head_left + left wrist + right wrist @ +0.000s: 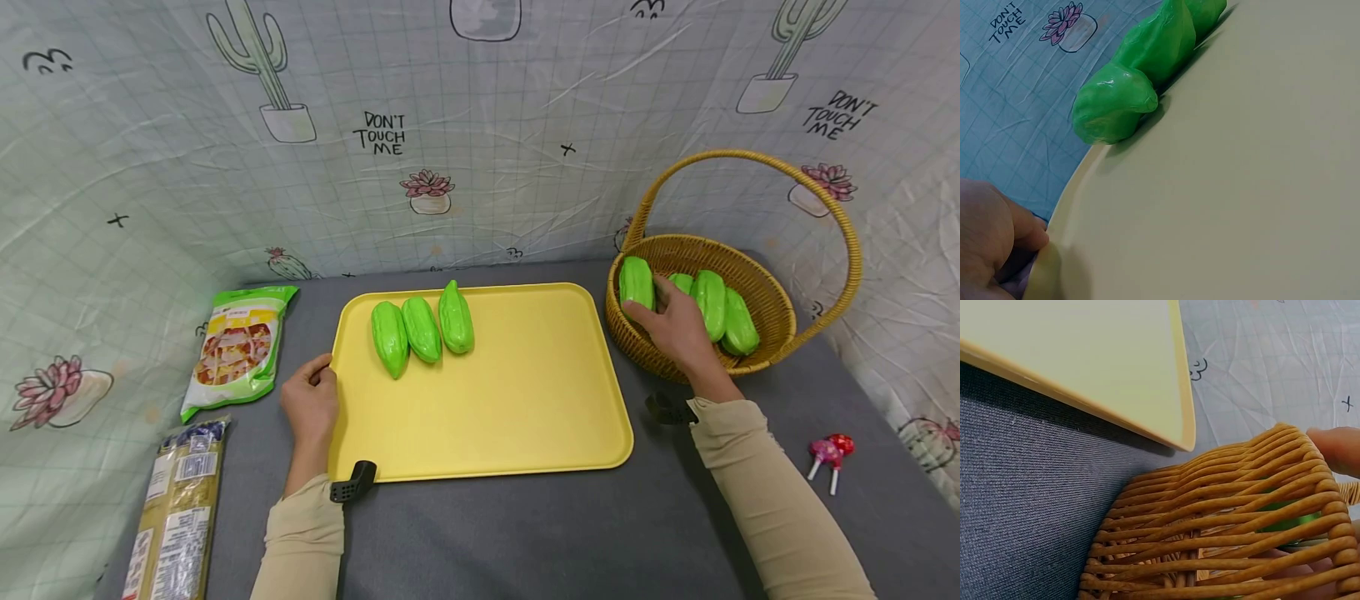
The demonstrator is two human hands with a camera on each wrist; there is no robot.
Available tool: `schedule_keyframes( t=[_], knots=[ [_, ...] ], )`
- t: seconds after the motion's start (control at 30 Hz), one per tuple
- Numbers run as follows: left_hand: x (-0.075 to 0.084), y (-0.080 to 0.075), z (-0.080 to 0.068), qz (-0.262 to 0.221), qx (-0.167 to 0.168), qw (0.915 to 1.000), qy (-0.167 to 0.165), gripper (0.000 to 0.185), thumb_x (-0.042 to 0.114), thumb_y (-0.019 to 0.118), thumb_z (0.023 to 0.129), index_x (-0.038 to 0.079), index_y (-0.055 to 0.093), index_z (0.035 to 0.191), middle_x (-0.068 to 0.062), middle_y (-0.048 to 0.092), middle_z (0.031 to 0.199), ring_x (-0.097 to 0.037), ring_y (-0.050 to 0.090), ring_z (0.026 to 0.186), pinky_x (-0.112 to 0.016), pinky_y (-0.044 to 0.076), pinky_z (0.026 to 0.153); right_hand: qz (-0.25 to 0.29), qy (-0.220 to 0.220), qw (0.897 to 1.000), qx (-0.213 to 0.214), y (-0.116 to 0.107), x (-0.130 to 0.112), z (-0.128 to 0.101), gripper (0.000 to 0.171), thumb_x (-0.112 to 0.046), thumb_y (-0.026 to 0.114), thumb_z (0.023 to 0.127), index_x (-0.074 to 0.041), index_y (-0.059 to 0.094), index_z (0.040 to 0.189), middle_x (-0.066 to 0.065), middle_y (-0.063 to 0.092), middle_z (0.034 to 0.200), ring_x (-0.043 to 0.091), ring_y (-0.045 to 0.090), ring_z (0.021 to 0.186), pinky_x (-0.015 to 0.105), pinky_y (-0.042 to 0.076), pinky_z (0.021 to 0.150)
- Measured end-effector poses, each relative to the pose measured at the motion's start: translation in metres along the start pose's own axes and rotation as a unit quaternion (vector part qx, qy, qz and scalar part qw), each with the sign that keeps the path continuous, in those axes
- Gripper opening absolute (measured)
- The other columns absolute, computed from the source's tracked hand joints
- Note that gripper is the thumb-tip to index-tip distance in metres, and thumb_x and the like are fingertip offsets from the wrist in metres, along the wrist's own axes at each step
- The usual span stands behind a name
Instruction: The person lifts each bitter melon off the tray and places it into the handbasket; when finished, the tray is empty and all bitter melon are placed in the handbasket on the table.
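**Right hand on a green gourd in the basket, left hand steadying the tray**

On the grey table [525, 533], the yellow tray [510, 417] takes up the middle, with three green gourds [422, 329] lying side by side near its far left corner. To its right stands the wicker basket [765, 287], hooped by a tall handle and holding four more gourds. The right hand [675, 329] reaches over the basket's near rim, its fingers curled round the leftmost gourd [636, 282] there. The left hand [311, 404] pinches the tray's left edge, thumb on top.

Judging by its glossy, ridged skin, the gourd looks firm and fairly light but somewhat slippery; a grip across its thick middle should hold it best.

At the far left lie a green snack bag [236, 354] and, nearer, a long packet [176, 508]. Two wrapped lollipops [828, 454] rest on the right.
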State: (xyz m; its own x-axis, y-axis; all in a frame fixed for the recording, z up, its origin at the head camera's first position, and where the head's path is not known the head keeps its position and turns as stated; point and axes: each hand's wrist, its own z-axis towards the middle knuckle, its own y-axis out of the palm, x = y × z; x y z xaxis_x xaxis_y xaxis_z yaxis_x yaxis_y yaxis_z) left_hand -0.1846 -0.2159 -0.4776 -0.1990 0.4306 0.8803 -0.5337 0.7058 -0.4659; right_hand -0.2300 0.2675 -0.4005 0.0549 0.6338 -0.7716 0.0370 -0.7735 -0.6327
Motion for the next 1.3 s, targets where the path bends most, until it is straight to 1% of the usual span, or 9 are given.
schedule_keyframes(
  t=[0.17,0.23,0.4,0.53,0.73,0.97,1.17,1.3],
  knots=[
    [-0.0009,0.0001,0.0001,-0.003,-0.002,1.0,-0.002,0.032,0.006,0.05,0.102,-0.003,0.071,0.126,-0.026,0.07,0.123,-0.034,0.066,0.108,-0.004,0.035,0.068,-0.008,0.014,1.0,-0.012,-0.0005,0.0001,-0.0005,0.088,-0.045,0.056,0.103,-0.003,0.008,0.164,0.031,0.02,0.166,0.052,0.027,0.149,0.065,0.032,0.116],
    [-0.0007,0.0003,0.0002,-0.006,-0.001,1.0,-0.001,0.032,0.006,0.051,0.102,-0.004,0.071,0.125,-0.027,0.07,0.123,-0.035,0.067,0.108,-0.003,0.035,0.067,-0.003,0.02,1.0,-0.019,-0.001,0.0,-0.0009,0.088,-0.045,0.056,0.103,-0.005,0.006,0.165,0.029,0.017,0.167,0.051,0.024,0.151,0.064,0.03,0.118],
    [0.0004,0.0004,0.0,-0.013,0.003,0.9999,0.001,0.031,0.004,0.052,0.101,-0.004,0.072,0.124,-0.028,0.07,0.122,-0.036,0.067,0.106,-0.002,0.035,0.065,0.008,0.026,0.999,-0.026,-0.002,-0.0006,-0.0016,0.088,-0.044,0.055,0.104,-0.006,0.004,0.165,0.026,0.012,0.169,0.049,0.019,0.154,0.062,0.028,0.12],
    [0.0001,0.0001,0.0,-0.011,0.004,0.9999,0.003,0.031,0.004,0.052,0.101,-0.004,0.072,0.123,-0.028,0.071,0.121,-0.036,0.067,0.105,-0.002,0.035,0.065,0.011,0.026,0.999,-0.028,-0.0019,-0.0001,-0.0019,0.089,-0.046,0.054,0.104,-0.007,0.003,0.165,0.026,0.011,0.169,0.048,0.018,0.154,0.062,0.028,0.12],
    [-0.0003,-0.0006,-0.0003,-0.012,-0.001,0.9999,0.002,0.031,0.003,0.052,0.102,-0.005,0.071,0.124,-0.029,0.07,0.122,-0.037,0.067,0.105,-0.002,0.035,0.065,0.017,0.018,0.999,-0.024,-0.001,0.002,-0.0037,0.09,-0.048,0.054,0.103,-0.006,0.003,0.165,0.024,0.01,0.17,0.048,0.018,0.155,0.062,0.027,0.12],
    [-0.0004,-0.0007,-0.0001,-0.011,0.005,0.9999,0.005,0.031,0.003,0.051,0.101,-0.004,0.072,0.123,-0.028,0.07,0.121,-0.037,0.067,0.104,-0.002,0.035,0.065,0.026,0.005,0.999,-0.019,0.0003,0.0032,-0.0057,0.089,-0.049,0.053,0.104,-0.005,0.004,0.164,0.022,0.01,0.17,0.047,0.017,0.155,0.061,0.026,0.121],
    [-0.002,-0.0001,0.0003,-0.008,0.006,1.0,-0.001,0.032,0.005,0.051,0.102,-0.003,0.072,0.124,-0.026,0.071,0.121,-0.032,0.067,0.103,-0.003,0.036,0.066,0.025,-0.007,1.0,-0.004,0.0012,0.0016,-0.0081,0.088,-0.048,0.052,0.104,-0.004,0.005,0.164,0.023,0.011,0.17,0.047,0.018,0.155,0.062,0.026,0.121],
    [-0.0028,0.0,0.0005,-0.009,0.003,1.0,-0.001,0.032,0.007,0.051,0.102,-0.003,0.072,0.124,-0.026,0.071,0.121,-0.032,0.067,0.103,-0.003,0.036,0.065,0.044,-0.016,0.999,0.008,0.002,0.0001,-0.0094,0.086,-0.045,0.053,0.104,-0.004,0.006,0.164,0.021,0.01,0.17,0.044,0.017,0.156,0.06,0.026,0.122]
  ],
)
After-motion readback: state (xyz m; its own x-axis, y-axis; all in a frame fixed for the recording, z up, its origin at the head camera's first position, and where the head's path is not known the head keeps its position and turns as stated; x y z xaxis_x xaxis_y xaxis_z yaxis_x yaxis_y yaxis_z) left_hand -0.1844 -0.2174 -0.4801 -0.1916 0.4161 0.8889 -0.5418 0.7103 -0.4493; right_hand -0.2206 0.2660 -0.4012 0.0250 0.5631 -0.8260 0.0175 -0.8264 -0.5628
